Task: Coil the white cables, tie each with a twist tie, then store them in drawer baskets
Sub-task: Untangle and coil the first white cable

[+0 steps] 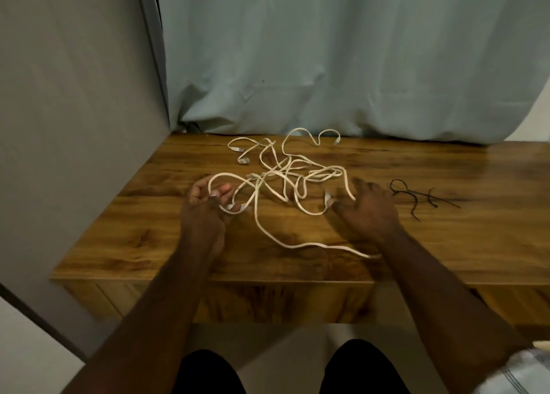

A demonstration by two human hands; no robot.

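Note:
Several white cables [285, 173] lie tangled in the middle of the wooden table [446, 244]. My left hand [205, 206] holds a loop of one white cable at the tangle's left side, fingers curled round it near a connector. My right hand [369, 209] rests over the tangle's right side with fingers spread, touching a cable strand near a connector [327, 198]. One strand [297, 244] trails toward the front edge and passes under my right wrist. Black twist ties [416, 195] lie on the table just right of my right hand.
A pale blue curtain [327, 66] hangs behind the table. A grey wall panel [74, 125] stands at the left. The table's front face [268, 301] shows wooden drawer fronts below the edge. My knees [208, 373] are under the front edge.

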